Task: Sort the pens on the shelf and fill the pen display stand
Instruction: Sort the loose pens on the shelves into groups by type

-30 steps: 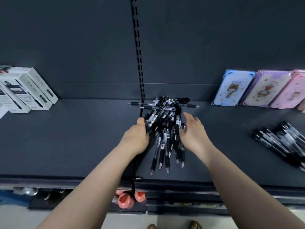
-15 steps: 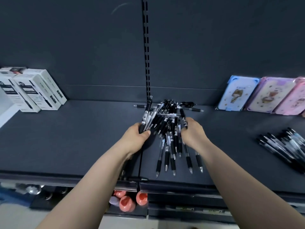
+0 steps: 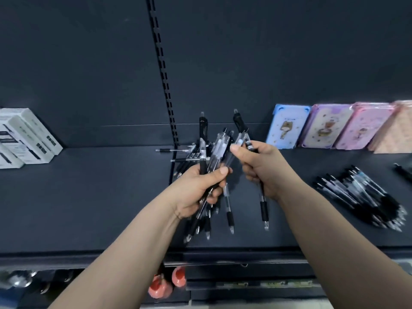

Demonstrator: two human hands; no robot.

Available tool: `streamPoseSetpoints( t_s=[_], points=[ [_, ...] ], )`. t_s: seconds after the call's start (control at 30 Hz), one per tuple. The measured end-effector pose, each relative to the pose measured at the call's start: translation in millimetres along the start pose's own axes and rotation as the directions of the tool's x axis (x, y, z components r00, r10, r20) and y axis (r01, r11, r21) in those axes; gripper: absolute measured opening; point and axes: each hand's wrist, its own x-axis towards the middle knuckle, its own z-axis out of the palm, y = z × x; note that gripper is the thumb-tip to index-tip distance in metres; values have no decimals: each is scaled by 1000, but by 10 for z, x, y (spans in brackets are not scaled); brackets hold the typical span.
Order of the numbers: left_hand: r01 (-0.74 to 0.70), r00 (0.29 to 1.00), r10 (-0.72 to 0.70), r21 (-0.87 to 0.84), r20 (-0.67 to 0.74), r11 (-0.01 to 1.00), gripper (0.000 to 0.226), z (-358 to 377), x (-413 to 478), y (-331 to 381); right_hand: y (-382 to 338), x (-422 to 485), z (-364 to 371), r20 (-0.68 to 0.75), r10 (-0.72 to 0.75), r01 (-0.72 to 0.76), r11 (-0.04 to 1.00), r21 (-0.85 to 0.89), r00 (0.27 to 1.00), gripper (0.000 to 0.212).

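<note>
We see the left hand (image 3: 200,188) curled round a bundle of pens (image 3: 215,150), tips down above the shelf (image 3: 89,197), so the right hand (image 3: 265,170) can pinch its separated pens (image 3: 264,208) apart (presumably one kind); a sorted pile (image 3: 361,197) lies rightward. No display stand is visible.

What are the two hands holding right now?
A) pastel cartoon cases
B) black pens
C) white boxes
B: the left hand grips a bundle of pens and the right hand holds a few more; the boxes and cases stand apart, untouched.
</note>
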Motion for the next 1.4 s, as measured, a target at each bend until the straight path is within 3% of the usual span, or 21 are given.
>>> streamPoseSetpoints(
  t_s=[0.13, 0.23, 0.43, 0.63, 0.9, 1.07, 1.2, 1.27, 1.4],
  points=[
    [-37, 997, 40, 48, -70, 998, 8, 258, 283, 38, -46, 49, -212, -55, -26, 26, 1000, 2, 998, 17],
    [-27, 999, 29, 81, -21, 996, 12, 464, 446, 57, -106, 48, -470, -53, -40, 41, 999, 31, 998, 20],
    [23, 1000, -23, -143, 4, 989, 27, 1096, 661, -115, -211, 0, -1236, -25, -34, 36, 995, 94, 999, 15],
    [32, 999, -39, -218, -25, 975, 16, 1885, 920, -380, -288, -133, -2069, 11, -31, 30, 997, 69, 999, 14],
    [47, 998, -23, -395, 64, 917, 34, 2666, 1152, -658, -330, -376, -2918, 107, -11, 4, 998, 58, 994, 12],
    [-6, 998, -21, -413, -59, 911, 27, 2874, 1286, -644, -277, -419, -3232, 81, -23, 21, 999, 30, 996, 12],
    [-12, 979, -64, -374, -191, 927, 20, 2896, 1361, -654, -175, -419, -3371, -1, 17, -17, 996, -88, 1000, 13],
    [1, 961, -95, -339, -261, 941, 15, 2891, 1391, -660, -118, -416, -3449, -84, 42, -60, 972, -227, 996, 20],
    [36, 926, -155, -329, -345, 944, 3, 2862, 1422, -700, 85, -390, -3630, -238, 40, -173, 802, -571, 971, 20]
  ],
)
